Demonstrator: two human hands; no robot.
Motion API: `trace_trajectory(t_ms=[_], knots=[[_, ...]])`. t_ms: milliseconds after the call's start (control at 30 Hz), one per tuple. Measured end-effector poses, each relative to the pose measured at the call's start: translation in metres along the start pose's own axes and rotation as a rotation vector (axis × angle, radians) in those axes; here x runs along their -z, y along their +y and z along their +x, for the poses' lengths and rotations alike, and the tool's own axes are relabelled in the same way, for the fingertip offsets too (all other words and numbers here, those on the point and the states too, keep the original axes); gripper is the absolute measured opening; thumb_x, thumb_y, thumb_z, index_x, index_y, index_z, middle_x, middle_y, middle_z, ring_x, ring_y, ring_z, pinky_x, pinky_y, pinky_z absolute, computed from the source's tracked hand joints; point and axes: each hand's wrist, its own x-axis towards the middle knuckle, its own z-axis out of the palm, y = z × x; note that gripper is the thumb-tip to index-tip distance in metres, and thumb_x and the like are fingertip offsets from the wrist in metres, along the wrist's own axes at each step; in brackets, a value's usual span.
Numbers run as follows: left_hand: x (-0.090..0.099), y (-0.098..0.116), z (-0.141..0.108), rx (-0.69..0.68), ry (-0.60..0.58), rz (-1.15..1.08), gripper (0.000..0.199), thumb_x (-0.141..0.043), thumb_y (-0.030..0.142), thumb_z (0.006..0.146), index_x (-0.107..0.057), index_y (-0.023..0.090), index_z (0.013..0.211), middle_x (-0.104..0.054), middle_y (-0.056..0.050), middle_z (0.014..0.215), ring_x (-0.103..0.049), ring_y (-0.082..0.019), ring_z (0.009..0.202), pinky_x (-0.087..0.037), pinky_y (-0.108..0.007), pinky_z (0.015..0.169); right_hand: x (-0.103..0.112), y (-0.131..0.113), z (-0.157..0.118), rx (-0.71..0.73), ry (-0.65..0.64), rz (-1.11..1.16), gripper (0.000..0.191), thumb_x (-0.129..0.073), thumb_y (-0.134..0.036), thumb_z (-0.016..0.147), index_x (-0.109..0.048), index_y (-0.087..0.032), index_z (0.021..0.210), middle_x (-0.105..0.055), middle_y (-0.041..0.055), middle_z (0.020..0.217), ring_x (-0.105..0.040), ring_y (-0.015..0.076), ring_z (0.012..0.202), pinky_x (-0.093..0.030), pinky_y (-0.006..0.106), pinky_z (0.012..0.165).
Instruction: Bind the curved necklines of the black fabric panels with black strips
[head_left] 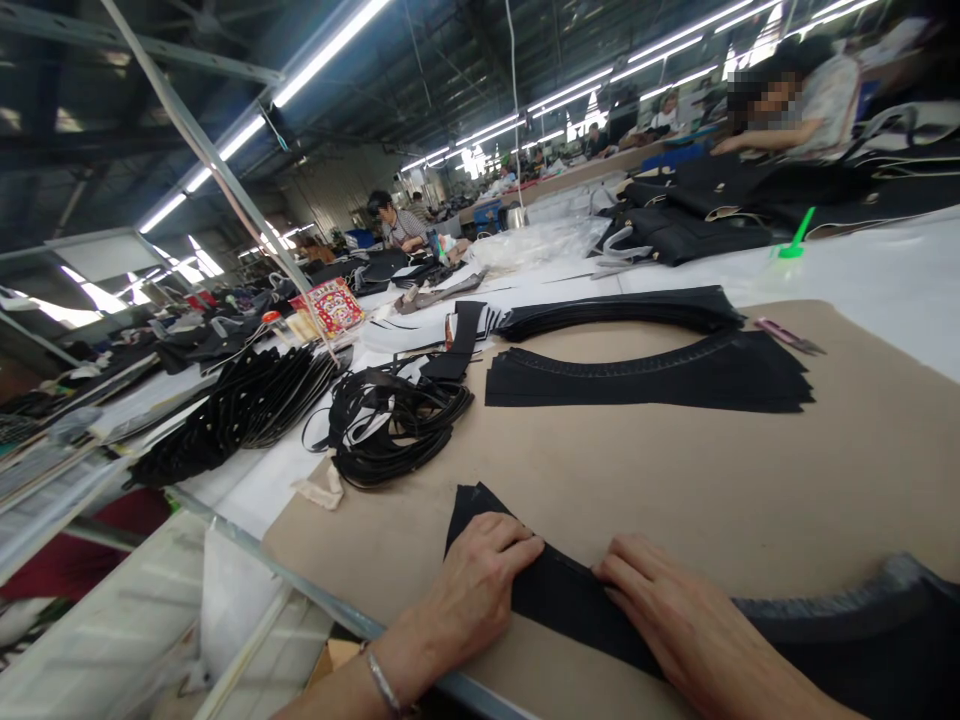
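In the head view, the left hand (480, 580) and the right hand (664, 600) are resting apart on a black piece (566, 605) at the near edge of the bench (885, 270). The left fingers are curling over the upper edge close to the piece's left end, thumb and forefinger lying near each other; the right fingers are bending over the same edge farther along. Whether either hand is pinching the material, one cannot tell. A bracelet (384, 683) is circling the left wrist.

The black piece is lying on a brown sheet (660, 470), and beyond the right forearm a curved edge with a grey band (825, 605) is showing. Farther back, a fanned stack of black pieces (645, 378) is lying just in front of a second curved stack (622, 312), with pink-handled snips (787, 335) resting beside their right ends. A green-capped bottle (789, 252) is standing behind the snips.

To the left, a coil of black strips (397, 425) is sitting near a pale scrap (322, 488), and a row of black straps (232, 410) is leaning beyond it. A red patterned box (330, 305) is standing behind. In the background, one person (817, 110) is bending over black goods at the right.
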Motion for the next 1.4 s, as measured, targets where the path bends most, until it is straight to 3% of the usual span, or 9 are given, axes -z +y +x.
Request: trace_trajectory(t_ms=[200,433,600,767,933,1100,1267,1400], knots=[[0.001,0.007,0.0,-0.015,-0.036,0.098,0.054,-0.044,0.006,0.088,-0.054,0.034,0.133,-0.054,-0.008,0.113,-0.048,-0.024,0.103,-0.043,-0.042,0.091,0.008,0.008,-0.011,0.003,-0.019,-0.004,0.031,-0.034,-0.01,0.094,-0.062,-0.022,0.095,-0.057,0.0067,0.094,-0.056,0.0205,0.086,-0.047,0.035,0.081],[-0.001,0.005,0.002,-0.071,0.004,0.142,0.052,-0.039,0.004,0.088,-0.058,0.031,0.129,-0.052,-0.009,0.105,-0.048,-0.023,0.1,-0.042,-0.045,0.092,0.03,0.01,-0.027,0.0,-0.034,0.002,0.028,-0.034,-0.015,0.098,-0.061,-0.022,0.091,-0.057,0.0056,0.093,-0.055,0.0192,0.085,-0.045,0.033,0.079],[-0.003,0.015,0.013,-0.052,0.073,0.081,0.048,-0.039,0.003,0.087,-0.066,0.028,0.117,-0.053,-0.009,0.117,-0.049,-0.024,0.108,-0.043,-0.045,0.094,0.037,0.009,-0.031,-0.014,-0.04,-0.018,0.025,-0.037,-0.013,0.098,-0.059,-0.021,0.089,-0.056,0.0042,0.093,-0.053,0.0187,0.085,-0.044,0.033,0.079],[-0.026,0.041,0.024,-0.014,0.069,-0.095,0.041,-0.04,0.004,0.089,-0.064,0.023,0.117,-0.062,-0.006,0.105,-0.055,-0.02,0.097,-0.048,-0.036,0.086,0.037,0.007,-0.03,0.0,-0.011,-0.04,0.024,-0.04,-0.011,0.097,-0.06,-0.02,0.087,-0.056,0.0034,0.091,-0.053,0.0184,0.084,-0.043,0.031,0.078],[-0.046,0.049,0.018,-0.086,0.068,-0.033,0.044,-0.04,0.004,0.089,-0.058,0.02,0.126,-0.064,-0.007,0.103,-0.055,-0.022,0.095,-0.049,-0.036,0.086,0.037,0.009,-0.031,0.017,-0.003,-0.069,0.022,-0.041,-0.01,0.096,-0.059,-0.019,0.087,-0.056,0.0032,0.091,-0.052,0.0187,0.085,-0.042,0.032,0.078],[-0.043,0.051,0.013,-0.154,0.073,0.031,0.051,-0.04,0.003,0.087,-0.052,0.019,0.134,-0.062,-0.008,0.115,-0.053,-0.022,0.106,-0.046,-0.036,0.095,0.043,0.013,-0.037,0.035,-0.003,-0.069,0.02,-0.042,-0.011,0.097,-0.058,-0.019,0.086,-0.057,0.0028,0.092,-0.052,0.0187,0.088,-0.041,0.032,0.079],[-0.042,0.057,0.016,-0.118,0.032,0.064,0.048,-0.046,0.006,0.087,-0.054,0.022,0.131,-0.061,-0.007,0.102,-0.053,-0.022,0.094,-0.049,-0.038,0.086,0.054,0.021,-0.045,0.058,-0.046,-0.017,0.021,-0.04,-0.014,0.099,-0.056,-0.019,0.087,-0.055,0.003,0.091,-0.052,0.0183,0.086,-0.041,0.032,0.077],[-0.042,0.062,0.018,-0.09,0.095,0.063,0.052,-0.041,0.001,0.082,-0.058,0.023,0.126,-0.058,-0.008,0.105,-0.052,-0.023,0.097,-0.049,-0.04,0.085,0.061,0.029,-0.053,0.064,-0.076,-0.017,0.025,-0.036,-0.018,0.102,-0.056,-0.018,0.087,-0.054,0.0036,0.091,-0.051,0.0187,0.085,-0.04,0.033,0.076]])
